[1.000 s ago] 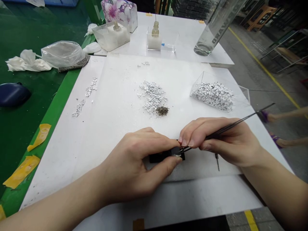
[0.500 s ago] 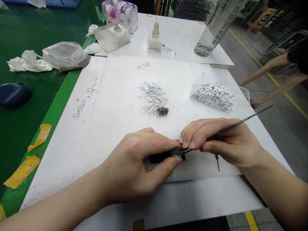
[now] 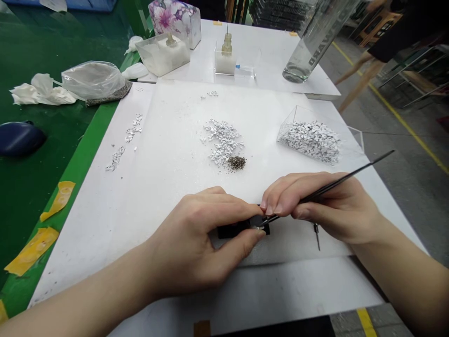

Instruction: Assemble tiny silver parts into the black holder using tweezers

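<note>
My left hand (image 3: 196, 241) pinches a small black block (image 3: 231, 230) between thumb and fingers, and part of the block is hidden by the fingers. My right hand (image 3: 326, 206) holds fine black tweezers (image 3: 345, 181), whose tips meet the block's right end (image 3: 264, 222) just beside my left fingertips. Both hands rest close together over a white sheet (image 3: 168, 196). Below my right hand, a thin metal pin-like tool (image 3: 317, 237) stands out, and I cannot tell what holds it. Ahead lie a pile of silver flakes (image 3: 222, 142) and a small heap of dark granules (image 3: 236, 162).
A transparent box of silver pieces (image 3: 310, 140) sits at the right. Thin rows of flakes (image 3: 129, 133) lie on the left. Behind stand a glass bottle (image 3: 315, 42) and small vials in acrylic holders (image 3: 227, 47). A plastic bag (image 3: 93, 79) lies left on the green bench.
My hands, the block and the tweezers stay almost still. A passing person's legs have moved up and away at the upper right.
</note>
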`<control>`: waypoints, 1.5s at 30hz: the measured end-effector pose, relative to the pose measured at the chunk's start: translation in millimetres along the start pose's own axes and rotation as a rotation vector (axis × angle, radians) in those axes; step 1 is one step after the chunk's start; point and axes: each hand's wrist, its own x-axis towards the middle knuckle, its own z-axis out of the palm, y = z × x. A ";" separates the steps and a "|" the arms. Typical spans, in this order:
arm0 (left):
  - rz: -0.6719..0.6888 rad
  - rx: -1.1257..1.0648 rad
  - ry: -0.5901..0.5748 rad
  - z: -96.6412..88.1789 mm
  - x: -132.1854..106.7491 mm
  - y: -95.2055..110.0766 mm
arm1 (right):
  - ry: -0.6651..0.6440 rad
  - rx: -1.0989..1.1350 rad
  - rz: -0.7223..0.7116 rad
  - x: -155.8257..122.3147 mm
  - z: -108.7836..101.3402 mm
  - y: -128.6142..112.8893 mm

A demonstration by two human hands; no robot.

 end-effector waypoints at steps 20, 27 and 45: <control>0.020 0.001 -0.007 0.2 -1.0 -0.6 | -0.059 0.022 -0.048 0.7 -1.8 0.9; 0.030 0.017 -0.009 0.6 -0.1 -1.3 | -0.161 -0.139 -0.139 1.1 -5.0 -11.9; 0.028 0.012 -0.017 -1.4 0.8 1.3 | -0.070 -0.164 -0.108 1.9 2.9 -12.1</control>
